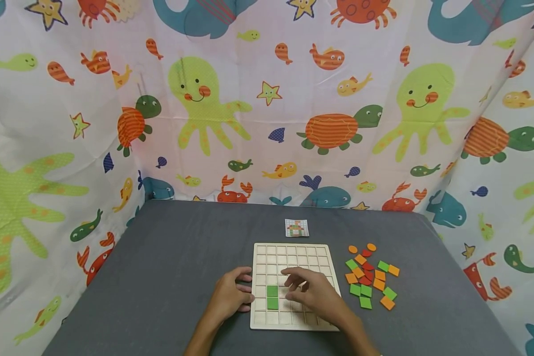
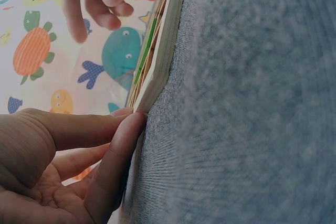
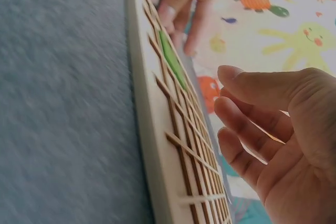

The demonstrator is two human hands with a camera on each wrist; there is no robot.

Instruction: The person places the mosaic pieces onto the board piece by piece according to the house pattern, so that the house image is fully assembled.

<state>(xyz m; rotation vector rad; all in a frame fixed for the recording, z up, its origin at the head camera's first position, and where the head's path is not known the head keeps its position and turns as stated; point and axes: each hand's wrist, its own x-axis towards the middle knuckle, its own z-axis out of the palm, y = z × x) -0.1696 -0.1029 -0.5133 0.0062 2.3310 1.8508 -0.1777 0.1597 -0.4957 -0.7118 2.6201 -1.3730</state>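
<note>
A pale wooden grid board (image 1: 293,319) lies on the grey table, with two green square tiles (image 1: 272,297) set one above the other in its left part. My left hand (image 1: 229,294) is at the board's left edge; in the left wrist view its thumb and finger, nearly straight, touch the board's side (image 2: 157,85). Over the middle of the board is my right hand (image 1: 313,292), loosely bent. Nothing shows between its thumb and fingers (image 3: 239,116) in the right wrist view, where the hand is apart from the grid.
Right of the board lies a loose spread of orange (image 1: 387,302), green (image 1: 366,302) and red (image 1: 367,266) pieces, some overlapping. Beyond the board's far edge is a small pattern card (image 1: 296,228). A sea-animal curtain (image 1: 267,59) surrounds the table's back and sides.
</note>
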